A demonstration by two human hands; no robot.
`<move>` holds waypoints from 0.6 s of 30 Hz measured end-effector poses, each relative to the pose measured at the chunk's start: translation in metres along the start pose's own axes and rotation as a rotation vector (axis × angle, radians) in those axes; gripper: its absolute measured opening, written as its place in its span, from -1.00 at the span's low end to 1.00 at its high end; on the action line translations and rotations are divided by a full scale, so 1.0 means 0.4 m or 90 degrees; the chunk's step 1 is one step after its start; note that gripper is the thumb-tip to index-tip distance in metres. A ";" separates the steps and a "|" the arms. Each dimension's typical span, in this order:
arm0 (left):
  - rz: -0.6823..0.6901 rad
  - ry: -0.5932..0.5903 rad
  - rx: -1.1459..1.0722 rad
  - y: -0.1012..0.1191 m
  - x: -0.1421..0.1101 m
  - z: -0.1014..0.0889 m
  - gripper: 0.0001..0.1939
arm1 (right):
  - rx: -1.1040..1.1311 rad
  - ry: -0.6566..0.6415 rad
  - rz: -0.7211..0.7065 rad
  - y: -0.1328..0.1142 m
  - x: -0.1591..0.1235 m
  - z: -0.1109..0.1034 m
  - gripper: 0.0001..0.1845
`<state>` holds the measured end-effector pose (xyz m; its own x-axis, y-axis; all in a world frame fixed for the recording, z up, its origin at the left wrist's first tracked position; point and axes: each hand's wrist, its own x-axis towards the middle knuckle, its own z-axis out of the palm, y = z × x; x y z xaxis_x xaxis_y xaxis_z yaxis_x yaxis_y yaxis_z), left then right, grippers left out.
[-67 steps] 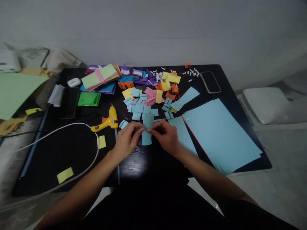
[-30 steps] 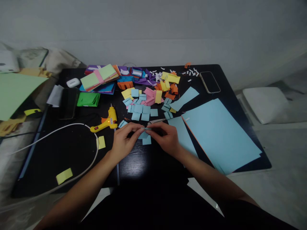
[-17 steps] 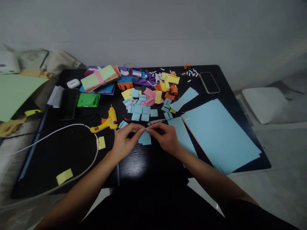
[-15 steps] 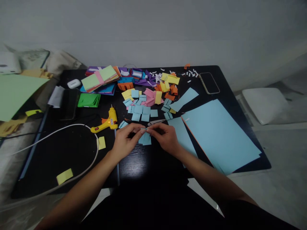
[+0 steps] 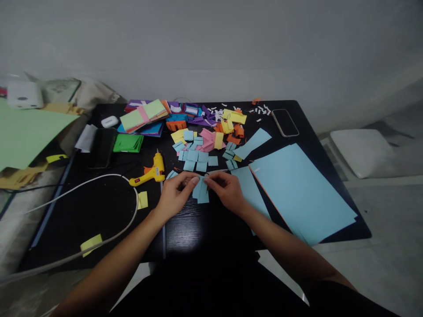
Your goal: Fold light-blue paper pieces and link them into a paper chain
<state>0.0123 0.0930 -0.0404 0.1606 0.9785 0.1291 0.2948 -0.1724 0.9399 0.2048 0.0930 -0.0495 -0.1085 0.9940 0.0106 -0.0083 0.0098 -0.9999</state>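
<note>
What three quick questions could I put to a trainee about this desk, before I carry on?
1. Multiple choice: the glue gun is mainly:
a) green
b) yellow
c) purple

2. True or false: the left hand and the right hand both pinch small light blue paper at the fingertips.

3. Fill in the missing word: the large light blue sheets lie on the person's ____ side of the desk.

Key: 1. b; 2. true; 3. right
</note>
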 end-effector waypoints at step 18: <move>0.145 -0.007 0.141 0.006 0.000 -0.017 -0.70 | 0.138 -0.028 0.061 0.014 0.008 -0.009 -0.62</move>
<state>0.0067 0.0932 -0.0362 0.2555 0.9109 0.3241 0.4481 -0.4086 0.7951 0.2078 0.0967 -0.0550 -0.1626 0.9835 -0.0790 -0.2088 -0.1125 -0.9715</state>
